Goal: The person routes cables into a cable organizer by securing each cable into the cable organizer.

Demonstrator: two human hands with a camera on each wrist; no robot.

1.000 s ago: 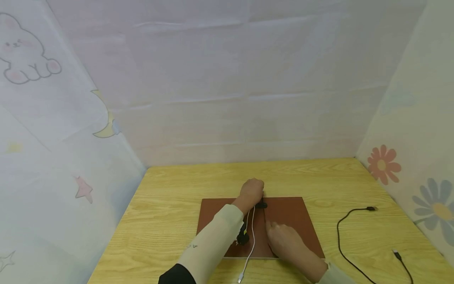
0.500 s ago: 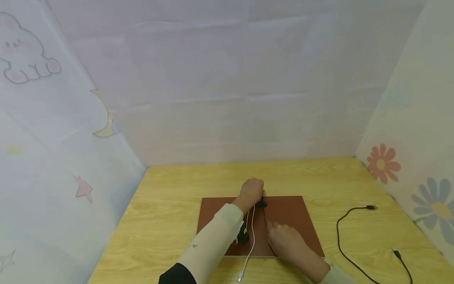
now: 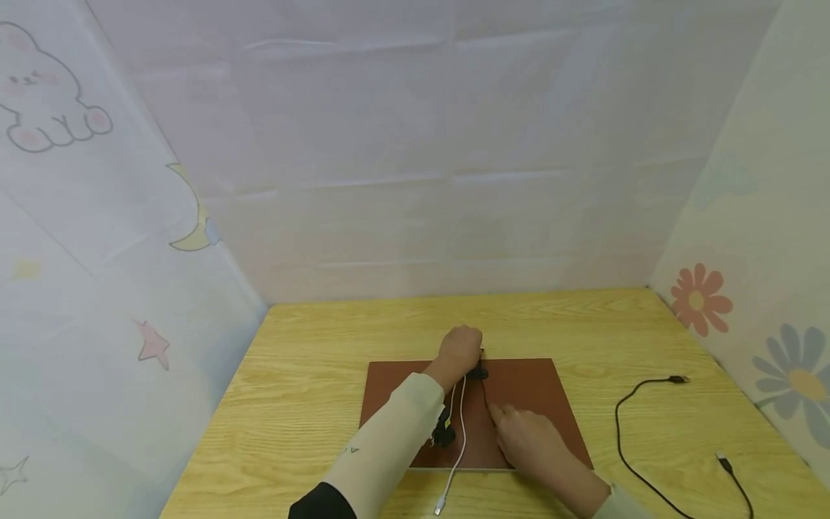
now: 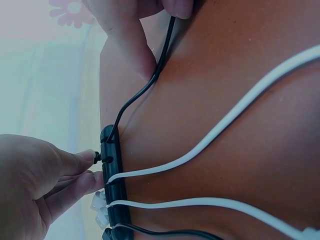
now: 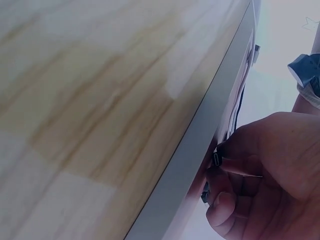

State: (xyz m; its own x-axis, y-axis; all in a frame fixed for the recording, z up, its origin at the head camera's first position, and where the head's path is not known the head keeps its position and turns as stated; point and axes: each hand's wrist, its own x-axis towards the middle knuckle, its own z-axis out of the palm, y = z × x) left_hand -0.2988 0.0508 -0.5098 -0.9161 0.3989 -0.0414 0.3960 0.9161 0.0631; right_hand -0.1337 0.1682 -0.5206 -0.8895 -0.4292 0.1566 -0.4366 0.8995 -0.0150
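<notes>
A black cable clip (image 4: 112,167) with several slots sits near the far edge of a brown board (image 3: 538,404). Beyond it, my left hand (image 3: 461,347) pinches the small black end (image 4: 97,157) of a black cable (image 4: 131,101). That cable passes through the clip toward me. On the near side, my right hand (image 3: 528,436) grips the cable low over the board. Between its fingers, the right wrist view shows a small black plug (image 5: 216,159). White cables (image 4: 215,130) and another black cable (image 4: 170,233) also run from the clip. The left forearm hides part of the board.
A loose black cable (image 3: 621,432) lies on the wooden table (image 3: 292,404) to the right, with a black plug (image 3: 726,465) nearby. One white cable's plug (image 3: 440,504) hangs past the board's near edge. A black bundle (image 3: 444,434) lies beside the left sleeve.
My right hand has shifted slightly to the right and toward me along the black cable. The left hand stays at the clip.
</notes>
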